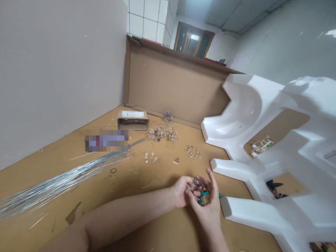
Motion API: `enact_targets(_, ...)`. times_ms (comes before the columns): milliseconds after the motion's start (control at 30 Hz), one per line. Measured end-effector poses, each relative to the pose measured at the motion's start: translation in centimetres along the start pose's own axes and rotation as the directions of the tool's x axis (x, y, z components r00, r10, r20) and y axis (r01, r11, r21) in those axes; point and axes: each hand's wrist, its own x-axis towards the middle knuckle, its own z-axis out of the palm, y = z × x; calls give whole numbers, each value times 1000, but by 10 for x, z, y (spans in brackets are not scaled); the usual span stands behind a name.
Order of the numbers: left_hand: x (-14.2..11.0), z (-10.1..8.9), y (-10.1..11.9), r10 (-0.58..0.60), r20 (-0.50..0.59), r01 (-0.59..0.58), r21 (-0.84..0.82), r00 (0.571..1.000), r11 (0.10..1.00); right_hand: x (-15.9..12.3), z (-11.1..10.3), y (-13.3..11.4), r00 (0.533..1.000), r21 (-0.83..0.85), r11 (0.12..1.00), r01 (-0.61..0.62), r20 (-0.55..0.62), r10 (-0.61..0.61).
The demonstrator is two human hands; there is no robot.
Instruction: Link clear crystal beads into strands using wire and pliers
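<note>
My left hand point(182, 191) is closed, its fingers pinching a small tangle of thin wire with clear beads point(196, 183). My right hand point(208, 210) is curled close against it, one finger raised. Teal-handled pliers point(204, 193) sit in the right hand's grip, mostly hidden by the fingers; a teal end shows beyond the hand on the right. Both hands meet low over the brown tabletop point(157, 175). Beyond them lies a loose beaded wire ring point(193, 151), with a few clear beads on wire point(151, 158) to its left.
A bundle of straight silvery wires point(86, 169) stretches across the left side. Farther back are a pile of beaded wire pieces point(164, 132), a small open cardboard box point(133, 120) and a blurred-out package point(106, 140). White moulded foam point(246, 168) lines the right; a cardboard wall point(173, 84) closes the back.
</note>
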Motion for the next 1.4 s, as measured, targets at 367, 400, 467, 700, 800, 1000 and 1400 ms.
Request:
enact_targets(367, 3, -7, -15, -29, -104, 31, 17, 994, 999, 3, -8, 0, 913, -287, 884, 369, -68, -403)
enact_targets(400, 1, -3, -16, 3, -104, 1, 39, 995, 999, 3, -8, -1, 910, -300, 884, 359, -99, -403)
enact_targets(467, -3, 4, -18, 103, -99, -94, 95, 990, 991, 3, -8, -2, 912, -315, 895, 316, -160, -379)
enact_targets(700, -19, 24, -24, 359, -63, -326, 296, 931, 898, -8, -5, -9, 926, -171, 956, 238, -257, -277)
enact_targets(800, -21, 24, -28, 417, -71, -375, 325, 906, 868, -13, -2, -10, 916, -103, 955, 278, -271, -296)
enact_targets(1000, -13, 16, -12, 324, 84, -334, 304, 942, 892, -16, 2, -12, 927, 53, 954, 296, -257, -274)
enact_targets(1400, -21, 7, 30, -125, 357, 5, 318, 926, 948, -8, -4, -8, 977, 207, 975, -75, -183, 114)
